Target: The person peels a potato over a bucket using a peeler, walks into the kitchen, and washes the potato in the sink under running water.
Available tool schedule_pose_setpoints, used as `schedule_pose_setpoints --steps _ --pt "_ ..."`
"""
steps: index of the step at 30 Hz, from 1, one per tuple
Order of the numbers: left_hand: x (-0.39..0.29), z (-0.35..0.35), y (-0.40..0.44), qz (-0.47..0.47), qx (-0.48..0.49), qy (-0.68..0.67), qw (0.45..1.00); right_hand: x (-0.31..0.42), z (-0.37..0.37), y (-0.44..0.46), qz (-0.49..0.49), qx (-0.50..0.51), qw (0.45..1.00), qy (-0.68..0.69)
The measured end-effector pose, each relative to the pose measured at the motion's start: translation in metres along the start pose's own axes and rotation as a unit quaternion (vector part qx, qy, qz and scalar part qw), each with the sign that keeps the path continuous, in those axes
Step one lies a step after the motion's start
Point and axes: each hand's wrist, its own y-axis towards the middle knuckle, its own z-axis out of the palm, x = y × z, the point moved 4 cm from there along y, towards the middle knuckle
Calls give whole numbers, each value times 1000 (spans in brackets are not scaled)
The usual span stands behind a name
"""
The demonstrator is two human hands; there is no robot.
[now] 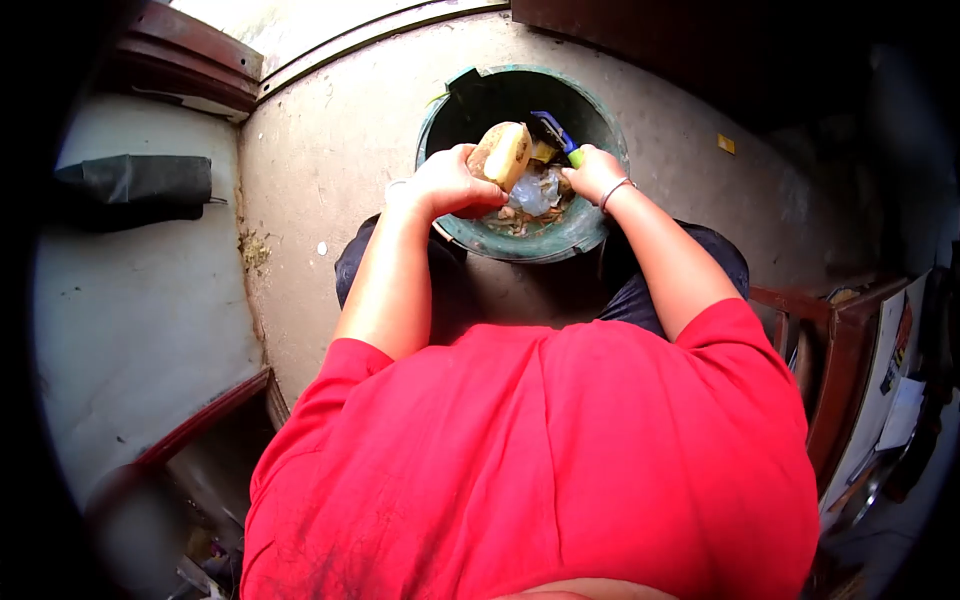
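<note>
My left hand (448,186) is closed around a large, partly peeled tuber (502,155) that looks like a potato. Brown skin covers its left side, and pale yellow flesh shows on the right. My right hand (597,174) grips the green handle of a peeler (556,133), whose blue head points up and left, a little apart from the tuber. Both hands are over a round green bin (470,238) between my knees. Inside it lie a crumpled clear plastic bag (535,194) and peel scraps (517,219).
A concrete floor (330,150) surrounds the bin. On the left, a dark folded item (140,188) lies on a pale panel (150,290). A small yellow piece (726,144) is on the floor at right. A wooden frame (835,335) stands by my right side.
</note>
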Motion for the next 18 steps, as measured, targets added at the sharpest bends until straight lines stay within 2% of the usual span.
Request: schedule_pose_setpoints --steps 3,5,6,9,12,14,16,17,18 --pt "1 -1 -2 -37 17 -29 999 17 -3 -8 -52 -43 997 34" --pt "5 -1 0 -27 6 -15 1000 31 -10 -16 -117 -94 984 99" --pt "5 -3 0 -18 -3 1 1000 38 -12 -20 -120 -93 984 98" --pt "8 -4 1 -31 2 -12 999 60 -17 -38 -246 -124 941 197" --pt "7 -4 1 -36 10 -39 999 74 -19 -56 -330 -131 924 139" --pt "3 -5 0 -34 11 -51 998 73 -5 -56 -343 -109 927 107" --pt "2 -3 0 -68 54 -42 995 73 -1 -61 -348 -86 923 141" --pt "-1 -4 0 -55 32 7 998 65 12 -54 -380 -129 901 162" --pt "2 -1 2 -55 31 8 998 67 9 -57 -380 -130 901 162"
